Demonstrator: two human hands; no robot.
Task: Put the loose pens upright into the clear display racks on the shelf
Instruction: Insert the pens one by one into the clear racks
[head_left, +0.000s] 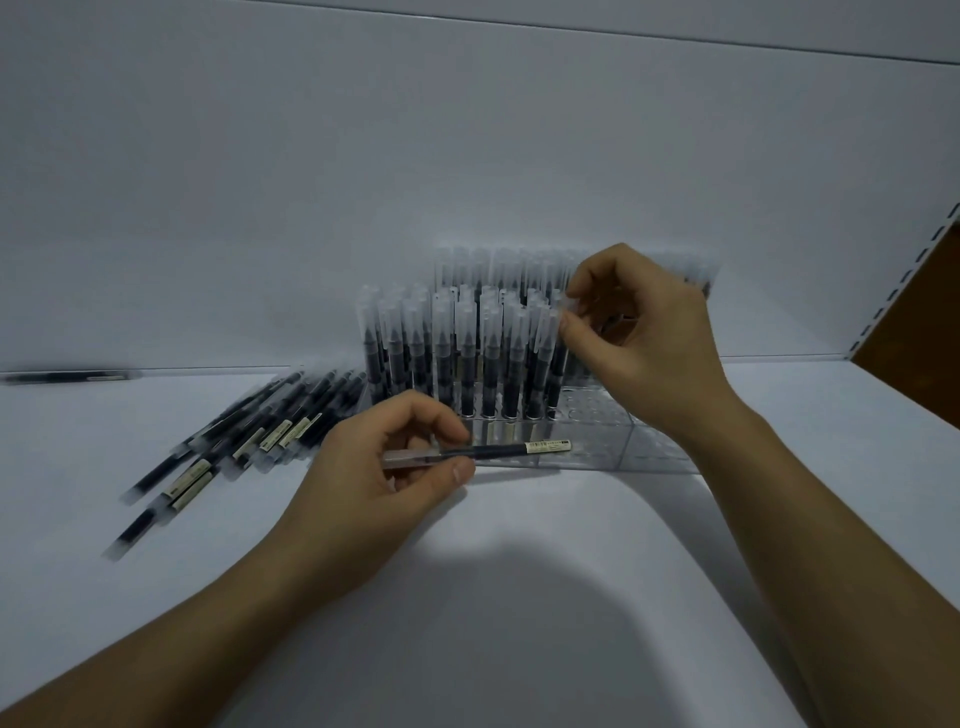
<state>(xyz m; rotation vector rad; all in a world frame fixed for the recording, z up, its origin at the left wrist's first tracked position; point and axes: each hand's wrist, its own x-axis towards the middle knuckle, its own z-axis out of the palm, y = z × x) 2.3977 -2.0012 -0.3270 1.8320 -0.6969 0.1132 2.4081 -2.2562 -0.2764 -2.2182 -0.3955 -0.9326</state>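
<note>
Left hand: the left hand (379, 467) has its grip pinching a black pen (498, 451) near its clear cap, between thumb and fingertips. The pen lies level just in front of the racks, labelled end pointing right.
Right hand: the right hand (639, 332) has its grip pinching the clear cap of an upright pen (558, 358), between thumb and forefinger, at the right end of the front row.
Clear racks: the clear racks (597, 447) stand on the white shelf (519, 571), well back.
Standing pens: the standing pens (467, 353) fill the left and rear holes, caps up; bare round holes show to their right.
Loose pens: the loose pens (249, 436) lie flat in a heap just left of the racks.
Stray pen: a stray pen (67, 376) lies flat at the far left, along the back panel.
</note>
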